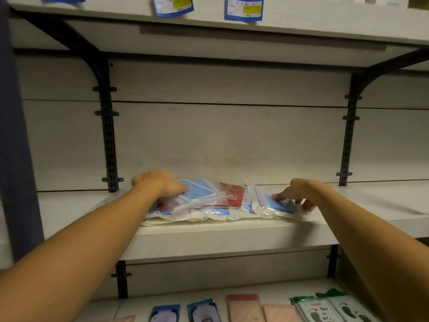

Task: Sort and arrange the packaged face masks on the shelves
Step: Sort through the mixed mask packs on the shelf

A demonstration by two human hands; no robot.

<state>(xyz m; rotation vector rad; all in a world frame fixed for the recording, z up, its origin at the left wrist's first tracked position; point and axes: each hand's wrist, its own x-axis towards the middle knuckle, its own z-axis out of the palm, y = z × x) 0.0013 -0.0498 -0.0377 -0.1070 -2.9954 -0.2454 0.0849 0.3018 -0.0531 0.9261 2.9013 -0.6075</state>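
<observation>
One head-worn wide-angle camera faces the shelving straight on from close range, its wide lens bowing the boards. The middle shelf (232,238) sits mid-frame, seen slightly from above, with the upper shelf (301,24) seen from below. Both forearms reach in from the lower corners.
</observation>
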